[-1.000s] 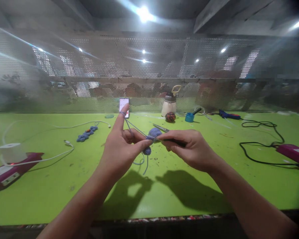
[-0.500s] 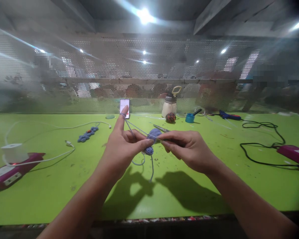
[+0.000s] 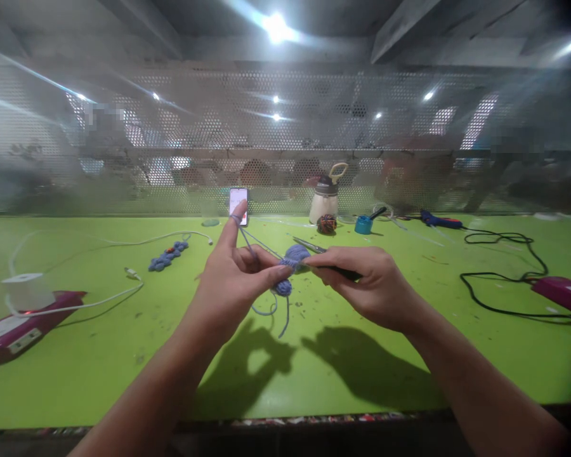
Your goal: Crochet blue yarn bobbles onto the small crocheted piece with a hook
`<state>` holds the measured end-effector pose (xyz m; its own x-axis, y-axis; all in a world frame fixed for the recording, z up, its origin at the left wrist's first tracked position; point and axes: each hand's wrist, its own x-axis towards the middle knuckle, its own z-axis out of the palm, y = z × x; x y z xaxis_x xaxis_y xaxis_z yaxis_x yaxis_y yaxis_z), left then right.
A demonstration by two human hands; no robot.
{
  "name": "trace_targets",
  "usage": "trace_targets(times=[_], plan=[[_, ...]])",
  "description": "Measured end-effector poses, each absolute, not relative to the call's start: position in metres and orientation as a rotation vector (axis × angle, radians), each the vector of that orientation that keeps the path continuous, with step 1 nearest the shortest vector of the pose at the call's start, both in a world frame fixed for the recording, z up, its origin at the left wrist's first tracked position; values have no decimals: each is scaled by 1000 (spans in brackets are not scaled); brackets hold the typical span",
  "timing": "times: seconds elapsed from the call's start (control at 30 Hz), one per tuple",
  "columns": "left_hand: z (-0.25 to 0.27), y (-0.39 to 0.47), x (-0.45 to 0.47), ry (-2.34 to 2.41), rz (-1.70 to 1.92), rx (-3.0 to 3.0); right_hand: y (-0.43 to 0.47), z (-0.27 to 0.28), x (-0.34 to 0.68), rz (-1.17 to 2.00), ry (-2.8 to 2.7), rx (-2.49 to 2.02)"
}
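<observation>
My left hand [image 3: 231,273] pinches a small blue-purple crochet piece [image 3: 283,288] between thumb and fingers. Its index finger points up with yarn [image 3: 259,240] looped round it, the strand running down to the work. In my right hand [image 3: 368,279] is a crochet hook [image 3: 346,273] with a dark handle, its tip at the piece and partly hidden by the fingers. Just behind the work lies a blue-purple yarn ball [image 3: 297,254]. Metal scissors [image 3: 307,244] lie beside the ball, partly covered by my right hand. A yarn tail hangs below the piece.
A phone [image 3: 238,197] stands behind my left index finger. Left are a knitted blue strip [image 3: 168,256], white cables and a power strip [image 3: 28,333]. Rightward stand a bottle [image 3: 323,206], dark yarn ball [image 3: 326,224], blue pot [image 3: 363,225], glue gun [image 3: 440,220] and a magenta power strip [image 3: 561,293].
My right hand has shifted slightly right and turned, so the hook's dark handle now shows. The hanging yarn tail has swung left. My left hand stays nearly still.
</observation>
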<state>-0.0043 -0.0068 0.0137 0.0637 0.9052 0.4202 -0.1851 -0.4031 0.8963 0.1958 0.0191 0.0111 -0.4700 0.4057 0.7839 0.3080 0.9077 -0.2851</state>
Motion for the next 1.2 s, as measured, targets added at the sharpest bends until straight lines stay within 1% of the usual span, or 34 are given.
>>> trace_targets(times=[0.3,0.5,0.83,1.0,1.2], plan=[[18,-5,-10,724,1432,1333,18,16,201,117,-2111,-492],[19,-3,-15,667,1378,1268,17,19,202,182,-2127,-524],[23,-7,-18,572,1238,1036,16,19,205,449,-2099,-553],[21,-6,-19,548,1201,1041,14,19,204,564,-2062,-532],[19,-3,-16,612,1258,1169,19,13,200,874,-1968,-518]])
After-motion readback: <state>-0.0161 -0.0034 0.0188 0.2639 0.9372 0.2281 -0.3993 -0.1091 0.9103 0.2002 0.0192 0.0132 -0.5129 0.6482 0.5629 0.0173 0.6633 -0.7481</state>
